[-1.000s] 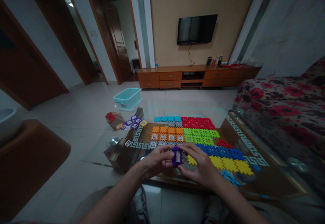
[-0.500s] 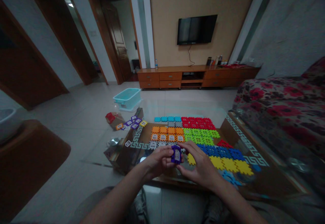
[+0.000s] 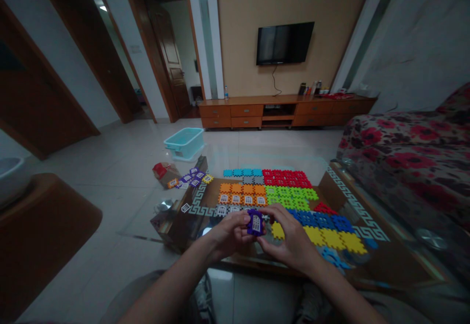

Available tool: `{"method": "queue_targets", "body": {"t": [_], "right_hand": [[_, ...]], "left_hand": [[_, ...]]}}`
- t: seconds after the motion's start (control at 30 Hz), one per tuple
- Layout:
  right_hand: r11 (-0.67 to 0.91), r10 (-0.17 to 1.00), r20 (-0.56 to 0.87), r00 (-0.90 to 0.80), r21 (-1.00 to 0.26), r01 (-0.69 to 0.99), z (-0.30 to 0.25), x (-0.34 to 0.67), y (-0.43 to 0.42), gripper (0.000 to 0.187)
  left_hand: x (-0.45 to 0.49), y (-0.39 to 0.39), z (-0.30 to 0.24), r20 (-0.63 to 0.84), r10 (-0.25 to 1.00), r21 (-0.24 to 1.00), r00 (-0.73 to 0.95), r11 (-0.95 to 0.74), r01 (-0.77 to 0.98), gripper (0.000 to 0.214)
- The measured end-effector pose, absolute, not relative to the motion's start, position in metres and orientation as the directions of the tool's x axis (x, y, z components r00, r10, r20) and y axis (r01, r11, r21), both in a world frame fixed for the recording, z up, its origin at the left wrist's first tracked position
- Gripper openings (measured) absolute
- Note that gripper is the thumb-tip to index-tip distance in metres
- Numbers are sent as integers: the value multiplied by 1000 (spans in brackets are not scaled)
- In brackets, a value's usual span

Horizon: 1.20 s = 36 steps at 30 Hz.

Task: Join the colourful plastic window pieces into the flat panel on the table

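My left hand [image 3: 229, 233] and my right hand [image 3: 290, 238] hold a purple plastic interlocking tile [image 3: 255, 223] between their fingers, above the near edge of a glass coffee table [image 3: 352, 196]. The tile has a white window pattern. Beyond the hands lies a mosaic of interlocking tiles in colour blocks: orange [image 3: 238, 194], green [image 3: 290, 199], red [image 3: 286, 178], blue [image 3: 319, 221] and yellow [image 3: 332, 238]. One yellow tile [image 3: 278, 231] sits just beside my right hand. My hands hide the near middle of the mosaic.
Loose purple and orange tiles [image 3: 191, 180] lie at the table's far left corner, next to a red-and-brown bag [image 3: 165, 173]. A pale blue plastic bin [image 3: 183, 144] stands on the tiled floor behind. A floral sofa [image 3: 404, 167] runs along the right side.
The purple tile has turned slightly in my fingers, showing its window face more squarely, and has risen a little. The mosaic has not visibly changed.
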State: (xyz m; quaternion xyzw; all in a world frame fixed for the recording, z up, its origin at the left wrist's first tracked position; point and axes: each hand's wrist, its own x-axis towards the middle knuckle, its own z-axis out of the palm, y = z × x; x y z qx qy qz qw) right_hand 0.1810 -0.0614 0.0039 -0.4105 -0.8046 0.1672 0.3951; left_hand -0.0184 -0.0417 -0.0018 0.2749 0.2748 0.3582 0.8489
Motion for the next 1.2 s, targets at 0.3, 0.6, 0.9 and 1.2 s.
{"method": "queue_targets", "body": {"t": [0.3, 0.6, 0.9, 1.2], "right_hand": [[618, 783, 513, -351, -579, 531, 6, 181, -62, 45], [579, 793, 486, -367, -416, 701, -1, 190, -57, 42], [446, 832, 420, -363, -116, 888, -11, 200, -51, 37], [430, 850, 417, -323, -194, 882, -14, 192, -54, 38]], "left_hand": [[-20, -42, -4, -240, 744, 677, 624, 589, -442, 38], [-18, -39, -9, -261, 818, 816, 513, 471, -336, 51], [-18, -46, -15, 343, 897, 758, 280, -440, 482, 33], [-18, -48, -28, 401, 849, 643, 344, -528, 555, 24]]}}
